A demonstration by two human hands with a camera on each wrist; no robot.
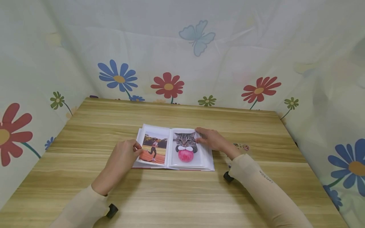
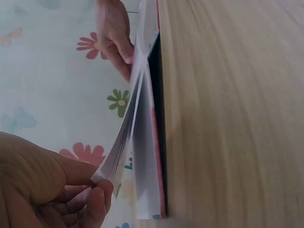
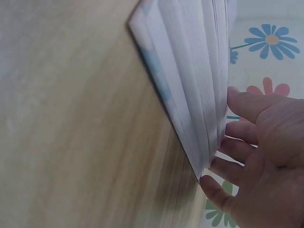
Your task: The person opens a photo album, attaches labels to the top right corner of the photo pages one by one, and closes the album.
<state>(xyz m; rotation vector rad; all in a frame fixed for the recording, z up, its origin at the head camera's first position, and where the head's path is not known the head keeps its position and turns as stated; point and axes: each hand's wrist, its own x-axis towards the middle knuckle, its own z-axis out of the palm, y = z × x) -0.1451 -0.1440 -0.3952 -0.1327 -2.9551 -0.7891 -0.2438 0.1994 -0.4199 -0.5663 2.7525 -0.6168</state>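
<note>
Beige sleeves hung over the counter; an open album lay crosswise between the left hand, pinching a leaf's outer edge, and the right hand, loosely spread against the opposite side.

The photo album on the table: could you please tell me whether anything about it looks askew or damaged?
No damage shows on the photo album. Its page with the runner photo sits tilted, outer edge raised, but that hardly looks odd: the left hand pinches that edge.
</note>
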